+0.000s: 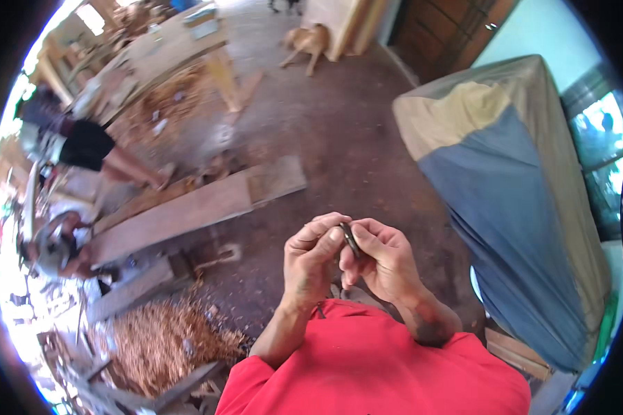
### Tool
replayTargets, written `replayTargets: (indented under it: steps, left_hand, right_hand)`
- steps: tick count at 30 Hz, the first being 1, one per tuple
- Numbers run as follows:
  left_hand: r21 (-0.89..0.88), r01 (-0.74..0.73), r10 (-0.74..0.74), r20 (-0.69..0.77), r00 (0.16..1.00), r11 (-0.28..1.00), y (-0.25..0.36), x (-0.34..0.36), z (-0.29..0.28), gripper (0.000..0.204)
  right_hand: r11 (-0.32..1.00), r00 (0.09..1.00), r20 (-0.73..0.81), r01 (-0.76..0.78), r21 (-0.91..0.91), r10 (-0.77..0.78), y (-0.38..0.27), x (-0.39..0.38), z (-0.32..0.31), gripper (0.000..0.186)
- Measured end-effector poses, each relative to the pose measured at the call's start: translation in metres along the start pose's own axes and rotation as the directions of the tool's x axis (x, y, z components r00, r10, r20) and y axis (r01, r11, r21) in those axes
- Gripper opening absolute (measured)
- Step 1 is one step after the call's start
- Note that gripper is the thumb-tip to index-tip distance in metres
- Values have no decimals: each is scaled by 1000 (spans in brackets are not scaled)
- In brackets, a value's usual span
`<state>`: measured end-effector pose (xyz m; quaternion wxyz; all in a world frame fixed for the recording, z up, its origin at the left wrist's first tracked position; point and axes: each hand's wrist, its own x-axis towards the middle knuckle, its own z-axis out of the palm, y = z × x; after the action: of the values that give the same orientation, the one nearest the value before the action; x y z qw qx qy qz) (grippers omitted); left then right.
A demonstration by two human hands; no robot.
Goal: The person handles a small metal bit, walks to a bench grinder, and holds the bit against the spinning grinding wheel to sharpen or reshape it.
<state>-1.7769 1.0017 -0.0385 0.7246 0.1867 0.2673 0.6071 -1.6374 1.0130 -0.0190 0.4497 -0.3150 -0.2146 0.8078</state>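
A small dark, elongated object [349,241] is held between my two hands in front of my red-shirted body, too small to identify. My left hand [313,256] pinches its upper end with thumb and fingers. My right hand [384,257] grips it from the other side, thumb pressed along it and fingers curled behind.
A fabric-covered bulky object [505,200] stands at right. Long boards [180,214] and wood shavings [159,342] lie at left, beside a crouching person [55,249] and a standing person [83,138]. A workbench [173,48] and a brown dog [308,45] are farther back.
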Motion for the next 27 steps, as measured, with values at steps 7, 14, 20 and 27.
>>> replayTargets:
  steps: [7,14,20,27]
  left_hand:
    - [-134,79,-79,3,997,988,-34,205,-9,21]
    - [-40,20,-20,8,1000,999,28,422,26,20]
    - [-152,63,-77,-91,993,986,61,612,34,18]
    - [6,-71,71,-180,981,997,97,840,21,18]
  right_hand:
    - [995,999,-39,17,99,-13,-102,150,-64,24]
    - [980,998,6,-57,189,57,-236,334,-58,25]
    - [952,992,-31,-110,287,124,-324,503,-76,27]
    - [965,987,26,-161,206,159,-417,730,-108,25]
